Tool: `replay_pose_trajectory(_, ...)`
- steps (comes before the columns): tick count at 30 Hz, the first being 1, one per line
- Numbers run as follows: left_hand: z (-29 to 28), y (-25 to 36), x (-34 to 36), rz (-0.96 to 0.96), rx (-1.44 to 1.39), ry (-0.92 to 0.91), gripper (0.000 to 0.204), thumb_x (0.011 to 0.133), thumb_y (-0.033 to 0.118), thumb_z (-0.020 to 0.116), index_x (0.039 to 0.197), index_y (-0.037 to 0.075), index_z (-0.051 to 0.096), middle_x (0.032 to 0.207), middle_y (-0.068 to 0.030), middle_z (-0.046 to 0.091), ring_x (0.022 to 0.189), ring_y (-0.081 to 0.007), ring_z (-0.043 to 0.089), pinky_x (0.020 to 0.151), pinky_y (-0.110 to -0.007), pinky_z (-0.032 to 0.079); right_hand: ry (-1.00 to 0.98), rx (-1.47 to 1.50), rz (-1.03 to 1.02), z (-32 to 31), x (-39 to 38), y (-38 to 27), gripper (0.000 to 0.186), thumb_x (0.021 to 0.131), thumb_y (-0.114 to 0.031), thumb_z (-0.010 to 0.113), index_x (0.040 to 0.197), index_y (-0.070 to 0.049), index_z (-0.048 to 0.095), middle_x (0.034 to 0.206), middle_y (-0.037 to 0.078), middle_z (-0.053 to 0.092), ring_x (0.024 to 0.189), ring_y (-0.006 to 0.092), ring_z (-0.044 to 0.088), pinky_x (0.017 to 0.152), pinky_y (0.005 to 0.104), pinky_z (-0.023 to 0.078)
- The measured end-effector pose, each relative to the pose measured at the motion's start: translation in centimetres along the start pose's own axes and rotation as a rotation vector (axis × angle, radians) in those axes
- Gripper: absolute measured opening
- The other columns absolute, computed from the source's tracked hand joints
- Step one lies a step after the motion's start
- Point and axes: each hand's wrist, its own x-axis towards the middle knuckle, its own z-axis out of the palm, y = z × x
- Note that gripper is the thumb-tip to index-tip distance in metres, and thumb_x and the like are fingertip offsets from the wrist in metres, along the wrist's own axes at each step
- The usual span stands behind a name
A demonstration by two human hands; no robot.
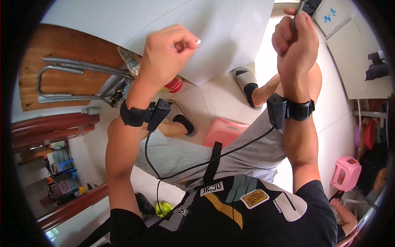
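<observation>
My left hand (168, 55) is raised in front of the white panel, fingers curled into a pinch. A tiny white bit (198, 42) shows at its fingertips, too small to name. Farther right and higher up, my right hand (298, 43) is closed around a slim dark grey object (297, 16). Its upper end runs to the picture's edge, and the fingers hide the rest, so its kind does not show. The two hands are well apart. Both wrists wear black strapped devices, joined by a black cable (210, 164) that sags across my lap.
A large white panel (197, 24) stands before me. At left are a wooden board (53, 43), a folded metal frame (74, 96) and red-brown furniture (53, 127). Pink stools (224, 129) stand between my legs and at right (345, 173). Another person's arm (345, 216) shows lower right.
</observation>
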Motion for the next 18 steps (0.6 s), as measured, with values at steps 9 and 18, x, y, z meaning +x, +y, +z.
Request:
replay_pose_trajectory(9,1.1,-11.1,-10.1,-0.094,-0.069,0.016,0.011,0.082,-0.009,0.066,0.077,-0.002,0.060,0.086,-0.0085,0.070,0.062,-0.0110,0.058,0.053,-0.026,0.045,-0.889,-0.985,0.013,2.9,-1.4,1.8,0.015,0.094,-0.011,0.058,0.104,-0.001,0.064,0.073,0.016,0.063,0.061,0.0333,0.060,0.058,0.0407,0.046)
replay_pose_trajectory(18,1.8,-13.4,-14.6,-0.190,-0.054,-0.135,0.008,0.078,-0.007,0.062,0.077,-0.003,0.055,0.082,-0.0130,0.058,0.075,-0.0320,0.060,0.067,-0.040,0.049,-1.202,-1.366,-0.068,4.2,-1.5,10.1,0.009,0.095,-0.012,0.058,0.095,-0.003,0.057,0.072,0.020,0.064,0.066,0.0437,0.062,0.058,0.0509,0.048)
